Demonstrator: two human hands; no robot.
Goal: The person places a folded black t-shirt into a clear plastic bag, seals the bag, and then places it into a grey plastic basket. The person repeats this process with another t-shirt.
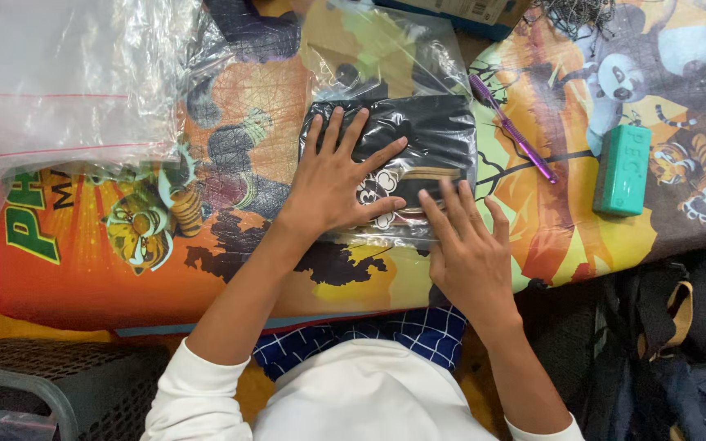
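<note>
White sleeves and a patch of blue checked cloth fill the bottom edge, and from them both forearms reach up to the middle of the cartoon-printed worktop (533,245). Left hand (338,175) lies flat with fingers spread wide on a folded black garment in a clear plastic bag (418,131); it grips nothing, it only presses down. Right hand (467,249), at about five o'clock from the left one, is likewise open, its fingers together and resting on the near edge of the same bag, where a pale printed patch shows through the plastic.

Judging by how things lie, the garment is already folded and inside the bag, and the film sits fairly flat over it; I cannot tell whether the near edge, under both hands, has been sealed.

At three o'clock from the bag a purple pen-like tool (512,131) lies slanted on the worktop, and further out the same way stands a teal rectangular block (621,170), well apart from both hands. At ten o'clock a pile of empty clear plastic bags (67,82) with thin red lines covers the far left corner. Dark bags or clothing sit at four o'clock, off the worktop's edge.
</note>
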